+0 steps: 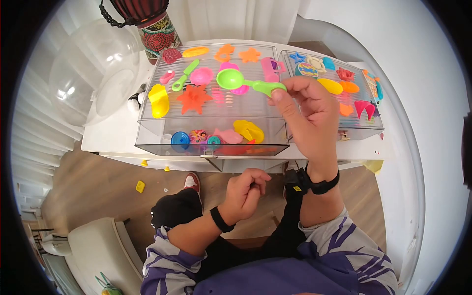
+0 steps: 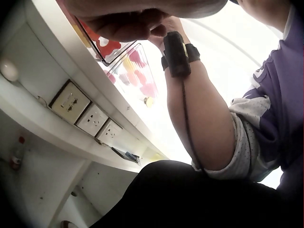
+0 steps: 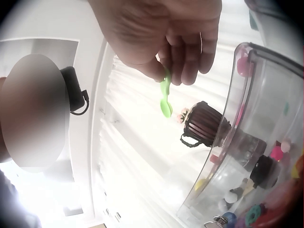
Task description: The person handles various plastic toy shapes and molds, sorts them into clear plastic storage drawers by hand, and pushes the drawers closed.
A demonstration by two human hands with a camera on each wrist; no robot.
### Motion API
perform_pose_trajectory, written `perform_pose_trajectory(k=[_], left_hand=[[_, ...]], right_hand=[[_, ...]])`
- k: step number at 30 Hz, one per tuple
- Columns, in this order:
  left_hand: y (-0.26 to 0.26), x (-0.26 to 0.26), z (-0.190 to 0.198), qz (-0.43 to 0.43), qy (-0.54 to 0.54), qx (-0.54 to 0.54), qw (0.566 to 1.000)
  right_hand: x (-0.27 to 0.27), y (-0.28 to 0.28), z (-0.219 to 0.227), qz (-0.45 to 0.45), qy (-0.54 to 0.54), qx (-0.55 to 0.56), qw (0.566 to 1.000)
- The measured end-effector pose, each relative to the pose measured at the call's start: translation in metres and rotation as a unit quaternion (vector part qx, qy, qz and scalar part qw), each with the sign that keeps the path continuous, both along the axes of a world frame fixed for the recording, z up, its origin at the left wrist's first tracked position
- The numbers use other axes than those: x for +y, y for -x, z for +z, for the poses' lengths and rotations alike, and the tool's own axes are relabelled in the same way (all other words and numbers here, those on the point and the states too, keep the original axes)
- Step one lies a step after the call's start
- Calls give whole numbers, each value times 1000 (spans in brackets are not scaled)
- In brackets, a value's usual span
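Between thumb and fingers, my right hand (image 1: 312,108) pinches the handle end of a light green toy spoon (image 1: 230,78). Its round bowl points left, raised over a clear lidded box (image 1: 211,120) with ridged top. The right wrist view shows the same green spoon (image 3: 165,105) hanging below the fingertips. My left hand (image 1: 243,194) is idle in front of the cabinet, its fingers loosely curled with nothing in them. On the box lid lie a green toy knife (image 1: 186,75), an orange-red splat-shaped toy (image 1: 194,99), a yellow toy shoe (image 1: 159,101) and a pink shell-like toy (image 1: 201,76).
A second clear box (image 1: 361,132) with several colourful toys stands at right. Behind at left are a drum (image 1: 158,37) and a transparent balloon-like sphere (image 1: 93,69). The white cabinet top (image 1: 110,135) ends just before the boxes. A yellow piece (image 1: 140,186) lies on the floor.
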State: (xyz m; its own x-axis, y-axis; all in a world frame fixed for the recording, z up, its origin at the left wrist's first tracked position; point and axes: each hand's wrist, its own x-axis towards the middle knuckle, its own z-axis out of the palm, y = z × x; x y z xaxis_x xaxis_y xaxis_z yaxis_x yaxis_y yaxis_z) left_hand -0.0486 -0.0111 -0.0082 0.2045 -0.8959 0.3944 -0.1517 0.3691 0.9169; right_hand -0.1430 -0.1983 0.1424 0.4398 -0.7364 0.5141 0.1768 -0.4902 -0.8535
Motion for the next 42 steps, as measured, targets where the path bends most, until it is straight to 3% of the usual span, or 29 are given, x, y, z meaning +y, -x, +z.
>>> perform_pose_trajectory(k=[6,27,42], left_hand=[[2,1,1,-7,-2,11,1000],[3,0,-2,5,-6,3,1000],[4,-1,0,2,-7,-2,1000]], right_hand=[[1,4,5,59,-27,-28,998],[4,0,4,93,-77,-42,992],[4,-2,2,93,-22,-11,995]])
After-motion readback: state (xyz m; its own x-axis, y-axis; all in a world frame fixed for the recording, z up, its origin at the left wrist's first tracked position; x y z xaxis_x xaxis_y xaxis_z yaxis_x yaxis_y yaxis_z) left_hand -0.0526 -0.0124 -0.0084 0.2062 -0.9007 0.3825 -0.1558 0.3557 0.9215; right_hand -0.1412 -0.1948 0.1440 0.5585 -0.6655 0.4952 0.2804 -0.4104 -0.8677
